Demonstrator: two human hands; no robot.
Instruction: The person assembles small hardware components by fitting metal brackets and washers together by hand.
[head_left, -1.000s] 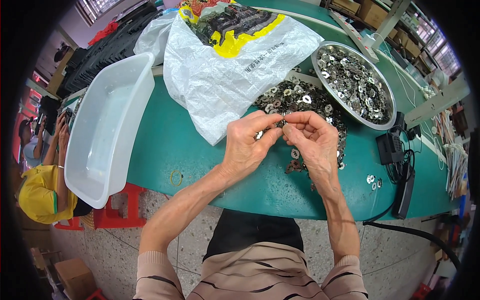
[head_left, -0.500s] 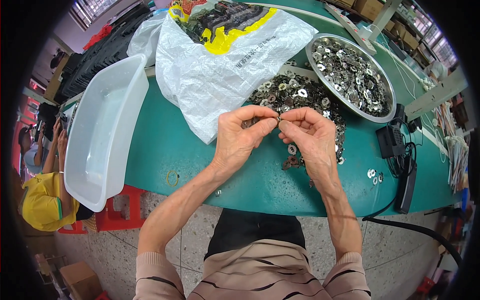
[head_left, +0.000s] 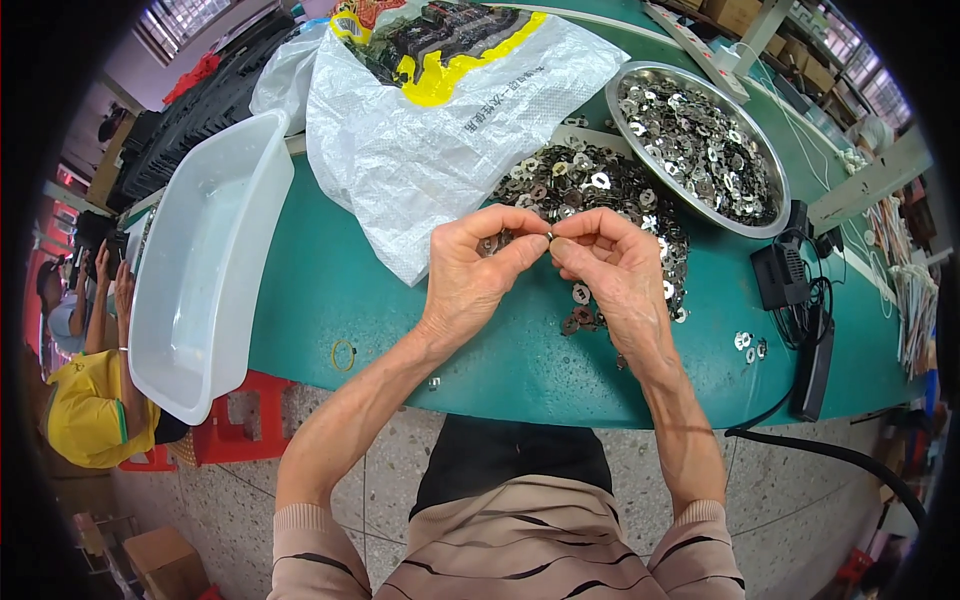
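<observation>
Metal bit (head_left: 549, 237) you're pinching between left hand (head_left: 468, 280) and right hand (head_left: 622, 280), discs (head_left: 600, 180) lying heaped just beyond, white tub (head_left: 240, 280) overhanging the worktop's (head_left: 300, 335) near edge at left

Over the last second the left hand (head_left: 468, 275) and the right hand (head_left: 622, 278) have drawn slightly away from the steel bowl (head_left: 756, 231), toward the person's body. The left thumb, set lower than its index finger before, has risen close against it — the fingertips are now bunched tighter around a tiny, mostly hidden metal piece (head_left: 550, 237). Far left of the bowl, a co-worker's hands (head_left: 123, 288) have parted a little — both blurry.
</observation>
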